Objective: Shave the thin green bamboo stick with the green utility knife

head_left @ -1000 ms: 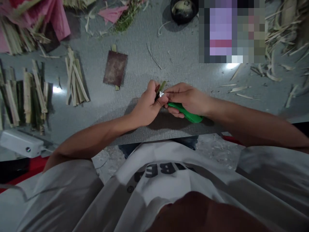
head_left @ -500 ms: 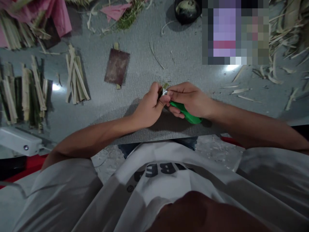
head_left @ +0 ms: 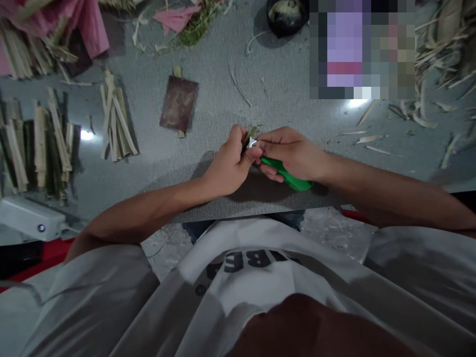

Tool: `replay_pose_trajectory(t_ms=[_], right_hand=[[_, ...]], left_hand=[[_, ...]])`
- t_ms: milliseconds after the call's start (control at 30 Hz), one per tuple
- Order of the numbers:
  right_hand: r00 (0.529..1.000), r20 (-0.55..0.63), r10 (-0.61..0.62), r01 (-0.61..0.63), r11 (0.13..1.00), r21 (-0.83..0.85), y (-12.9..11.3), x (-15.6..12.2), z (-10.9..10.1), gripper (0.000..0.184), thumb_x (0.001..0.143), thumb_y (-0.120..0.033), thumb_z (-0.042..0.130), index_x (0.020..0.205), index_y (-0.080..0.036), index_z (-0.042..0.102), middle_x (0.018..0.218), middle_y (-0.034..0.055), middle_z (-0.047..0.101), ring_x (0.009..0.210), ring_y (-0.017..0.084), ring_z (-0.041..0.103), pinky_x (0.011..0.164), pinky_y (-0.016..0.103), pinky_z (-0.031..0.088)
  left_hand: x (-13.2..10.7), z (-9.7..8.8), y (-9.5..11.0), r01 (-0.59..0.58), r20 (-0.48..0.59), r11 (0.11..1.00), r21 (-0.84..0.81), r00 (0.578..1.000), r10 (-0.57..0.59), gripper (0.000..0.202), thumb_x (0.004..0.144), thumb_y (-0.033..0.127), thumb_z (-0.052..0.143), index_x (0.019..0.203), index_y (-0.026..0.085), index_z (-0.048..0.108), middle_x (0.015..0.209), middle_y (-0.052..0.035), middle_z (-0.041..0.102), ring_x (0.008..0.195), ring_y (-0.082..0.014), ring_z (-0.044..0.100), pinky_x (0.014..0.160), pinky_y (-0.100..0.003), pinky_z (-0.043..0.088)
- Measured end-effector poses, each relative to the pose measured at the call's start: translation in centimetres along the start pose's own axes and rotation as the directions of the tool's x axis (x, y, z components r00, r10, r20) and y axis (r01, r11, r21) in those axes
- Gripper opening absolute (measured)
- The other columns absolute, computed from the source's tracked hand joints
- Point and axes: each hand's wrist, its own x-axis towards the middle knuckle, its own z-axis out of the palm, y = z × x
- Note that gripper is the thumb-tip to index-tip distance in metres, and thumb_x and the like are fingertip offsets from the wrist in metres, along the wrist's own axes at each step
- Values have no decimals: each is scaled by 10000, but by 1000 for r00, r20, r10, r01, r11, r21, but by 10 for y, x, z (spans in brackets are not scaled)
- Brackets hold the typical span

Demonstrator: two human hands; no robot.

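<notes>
My left hand (head_left: 226, 166) is closed around a short greenish strip (head_left: 250, 134) whose tip sticks up between my fingers. My right hand (head_left: 292, 151) grips a green-handled knife (head_left: 286, 175); its small bright blade (head_left: 253, 144) rests against the strip right by my left thumb. Both hands meet over a grey mat (head_left: 208, 129) near its front edge.
A dark brown rectangular pad (head_left: 179, 103) lies on the mat beyond my hands. Bundles of cut strips (head_left: 115, 119) lie at left, more strips (head_left: 40, 139) further left. A white device (head_left: 28, 220) sits lower left. Shavings (head_left: 372, 139) are scattered right; a dark bowl (head_left: 286, 15) sits at the top.
The blade has shifted slightly along the strip toward my left thumb; the hands stay almost where they were.
</notes>
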Motion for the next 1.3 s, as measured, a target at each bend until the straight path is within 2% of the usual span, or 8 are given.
replay_pose_trajectory(t_ms=[233,433,633,833,1033,1133,1233,1300], right_hand=[[986,145,84,-90,995,35,-3,-1,-6,550,1314,-603,823,950,-239,631,656,-48,563,478,128,513,448,240,422],[999,-53,-11,10,1000,-22,0,0,4,625,1280,-721,872,944,-244,649,630,-40,554,496,129,484,455,249,420],[985,140,97,-98,995,6,-6,-2,-5,660,1278,-743,853,910,-247,620,633,-47,541,464,138,497,444,269,404],[1000,-28,-2,2,1000,1,0,0,-1,650,1304,-771,820,985,-235,633,698,-41,551,520,123,493,462,241,406],[985,136,107,-108,994,-5,-2,1,-9,670,1276,-756,860,921,-236,630,641,-53,524,475,124,484,435,240,414],[995,70,74,-74,997,7,-3,2,-8,642,1268,-722,884,930,-229,651,653,-39,568,489,124,503,443,234,427],[998,-56,-25,24,1000,-8,-1,4,-3,625,1271,-691,893,926,-231,649,657,-36,592,506,124,540,457,219,455],[995,-83,-53,52,999,-17,0,4,-2,602,1274,-651,898,922,-230,649,644,-41,597,492,119,544,451,212,457]], left_hand=[[-3,2,2,8,33,1000,-16,999,-7,764,1166,1080,538,1210,325,428,1014,18,508,881,-235,575,885,-435,508],[-3,5,5,28,-12,1000,-12,1000,-28,703,1224,1032,469,1230,330,446,993,14,571,866,-237,614,858,-427,505],[-3,5,-1,-23,8,1000,-17,1000,23,718,1186,1034,588,1208,327,461,970,30,565,839,-222,602,835,-425,530],[-3,7,-1,5,-49,1000,17,999,-4,602,1288,916,516,1251,314,514,976,14,649,875,-233,709,840,-423,579],[-5,4,-1,-19,6,1000,13,1000,19,673,1227,973,596,1233,306,511,999,21,643,859,-213,682,865,-413,583],[-5,7,-1,8,-17,1000,3,1000,-8,688,1236,1000,510,1257,311,511,1023,5,672,906,-230,715,893,-419,578],[-3,10,-2,9,-40,1000,6,999,-9,658,1279,967,434,1285,314,517,1037,-10,704,966,-250,756,909,-424,583],[-2,11,-2,-5,-44,1000,14,999,5,628,1298,935,432,1290,313,523,1044,-11,698,978,-255,756,934,-438,595]])
